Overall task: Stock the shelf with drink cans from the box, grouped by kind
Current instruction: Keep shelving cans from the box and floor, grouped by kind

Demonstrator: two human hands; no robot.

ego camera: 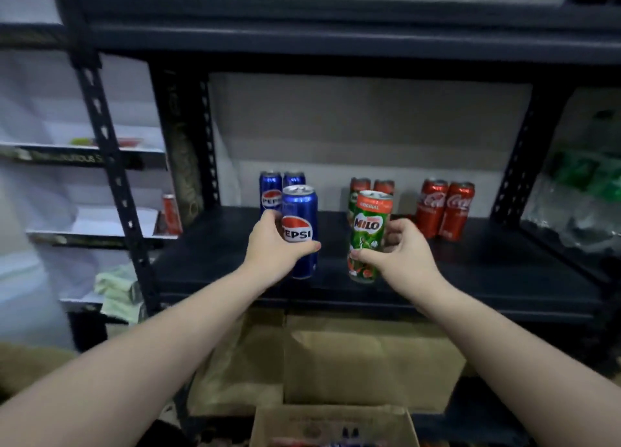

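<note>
Below me the box [332,424] holds more cans. My left hand [274,245] grips a Pepsi can [300,231], right hand [400,248] a Milo can [368,236]; shelf [470,278] groups just begun.

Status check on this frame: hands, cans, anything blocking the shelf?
Left hand grips Pepsi can, right hand grips Milo can. Both held before matching pairs on shelf. Nothing in the way.
</note>
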